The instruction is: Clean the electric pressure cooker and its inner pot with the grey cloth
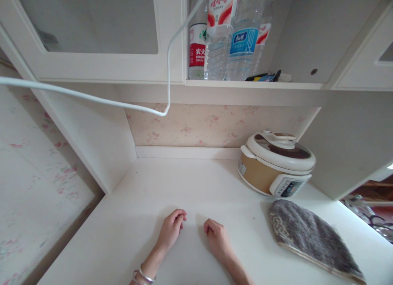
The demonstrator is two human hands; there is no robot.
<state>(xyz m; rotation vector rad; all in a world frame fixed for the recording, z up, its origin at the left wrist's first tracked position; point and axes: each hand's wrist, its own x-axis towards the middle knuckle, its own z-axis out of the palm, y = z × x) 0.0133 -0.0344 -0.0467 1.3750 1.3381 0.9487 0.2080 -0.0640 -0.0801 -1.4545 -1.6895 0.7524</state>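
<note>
Both hands look to be at a pause: left hand [171, 231] and right hand [217, 238] set apart, apparently resting on the white surface [178, 180]. Left fingers curled loosely inward; right fingers folded tighter, fist-like. Nothing seen in either; palms hidden. Any grasp would first call for uncurling them. Nearest thing: grey furry cloth [313, 236], lying flat to the right of the right fingers, well apart. Electric multicooker [260, 170], lid on, beyond the right fingers and rightward, also untouched. Silver bangles [144, 276] behind the left fingers.
</note>
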